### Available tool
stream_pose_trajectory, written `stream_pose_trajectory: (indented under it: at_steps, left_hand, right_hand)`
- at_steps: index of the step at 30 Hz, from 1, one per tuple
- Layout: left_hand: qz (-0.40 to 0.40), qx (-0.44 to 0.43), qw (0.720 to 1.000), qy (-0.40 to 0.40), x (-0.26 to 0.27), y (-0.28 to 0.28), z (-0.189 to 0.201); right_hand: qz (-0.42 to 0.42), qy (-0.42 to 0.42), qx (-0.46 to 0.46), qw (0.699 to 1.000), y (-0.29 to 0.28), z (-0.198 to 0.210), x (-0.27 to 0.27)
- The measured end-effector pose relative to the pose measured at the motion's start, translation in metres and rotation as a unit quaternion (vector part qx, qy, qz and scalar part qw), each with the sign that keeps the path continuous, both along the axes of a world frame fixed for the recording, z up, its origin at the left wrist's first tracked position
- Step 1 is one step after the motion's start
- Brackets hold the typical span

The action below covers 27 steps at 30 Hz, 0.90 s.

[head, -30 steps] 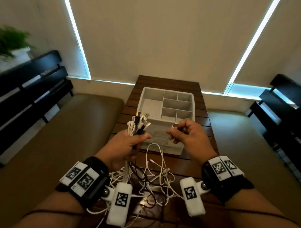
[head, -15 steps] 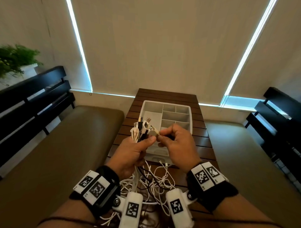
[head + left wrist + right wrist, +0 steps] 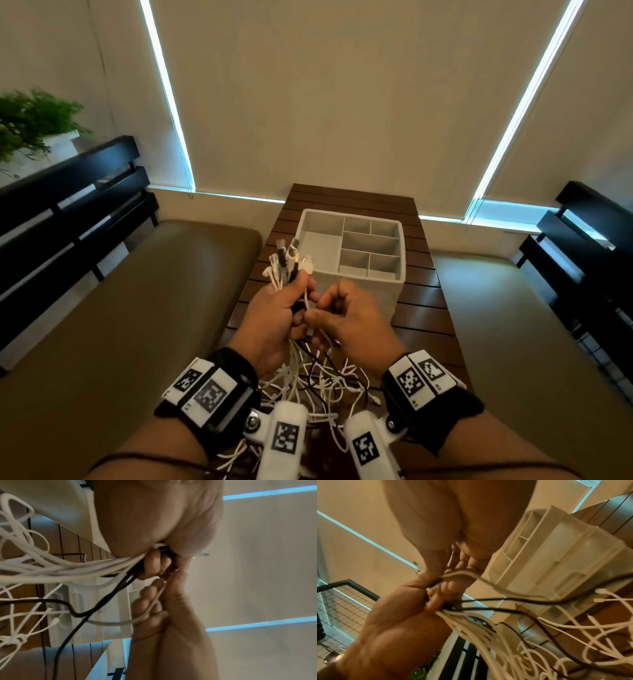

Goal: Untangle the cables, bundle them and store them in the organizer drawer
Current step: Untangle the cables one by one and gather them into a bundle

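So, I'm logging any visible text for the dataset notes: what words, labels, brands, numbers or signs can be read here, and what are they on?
No readable words, brands or numbers in any view.
Wristband tags and: black-and-white square code patterns, no letters; tiny marks at their edges are too small to read.
Wrist camera housings and: the same kind of code pattern, no text.
Organizer and cables: no print visible.
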<state>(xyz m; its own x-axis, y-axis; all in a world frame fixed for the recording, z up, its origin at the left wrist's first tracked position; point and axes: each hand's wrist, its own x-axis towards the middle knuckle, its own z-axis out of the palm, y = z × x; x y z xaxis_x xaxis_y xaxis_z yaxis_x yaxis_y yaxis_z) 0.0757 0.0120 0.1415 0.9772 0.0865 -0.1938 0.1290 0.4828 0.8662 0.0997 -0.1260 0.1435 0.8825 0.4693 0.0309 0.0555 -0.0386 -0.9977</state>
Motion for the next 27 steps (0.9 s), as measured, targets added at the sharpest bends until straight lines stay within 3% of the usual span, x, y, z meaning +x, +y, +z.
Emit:
stream_pose_trajectory:
  at_steps: [3,7,10,13,15,17,18,19,20,22,23,24,27]
  left_hand:
    - [0.013,0.002,1.000,0.007,0.001,0.003,0.002]
    - [0.027,0.134,0.991,-0.017,-0.002,-0.005,0.002]
    - [0.096,0.203,0.974,-0.006,0.001,-0.004,0.003]
    - [0.147,0.116,0.982,0.005,0.000,0.007,0.018]
    - [0.146,0.040,0.988,-0.034,-0.003,0.027,0.034]
    - [0.088,0.041,0.992,-0.086,-0.008,0.049,0.049]
    - [0.061,0.082,0.990,-0.101,-0.011,0.058,0.055]
    - [0.048,0.167,0.979,-0.107,-0.013,0.063,0.061]
    - [0.043,0.295,0.948,-0.113,-0.014,0.067,0.065]
    - [0.059,0.548,0.825,-0.127,-0.016,0.068,0.070]
    - [0.073,0.598,0.787,-0.131,-0.017,0.066,0.071]
    - [0.080,0.604,0.782,-0.128,-0.017,0.062,0.072]
    - [0.087,0.542,0.831,-0.093,-0.014,0.045,0.056]
  right_hand:
    - [0.016,-0.015,-0.016,1.000,-0.002,-0.012,-0.003]
    - [0.019,-0.067,-0.048,0.996,-0.001,-0.019,0.003]
    - [0.055,-0.097,-0.112,0.987,-0.001,-0.024,0.011]
    - [0.087,-0.102,-0.226,0.965,-0.021,-0.036,0.025]
    - [0.063,-0.064,-0.237,0.967,-0.043,-0.045,0.034]
    - [0.016,-0.028,-0.214,0.976,-0.060,-0.051,0.041]
    - [0.002,-0.021,-0.210,0.978,-0.065,-0.053,0.043]
    - [-0.006,-0.025,-0.217,0.976,-0.068,-0.053,0.046]
    - [-0.005,-0.034,-0.240,0.970,-0.070,-0.052,0.048]
    - [0.004,-0.071,-0.297,0.952,-0.069,-0.047,0.052]
    - [0.005,-0.096,-0.322,0.942,-0.068,-0.045,0.054]
    - [-0.002,-0.126,-0.336,0.933,-0.067,-0.040,0.055]
    - [-0.010,-0.201,-0.335,0.921,-0.058,-0.024,0.052]
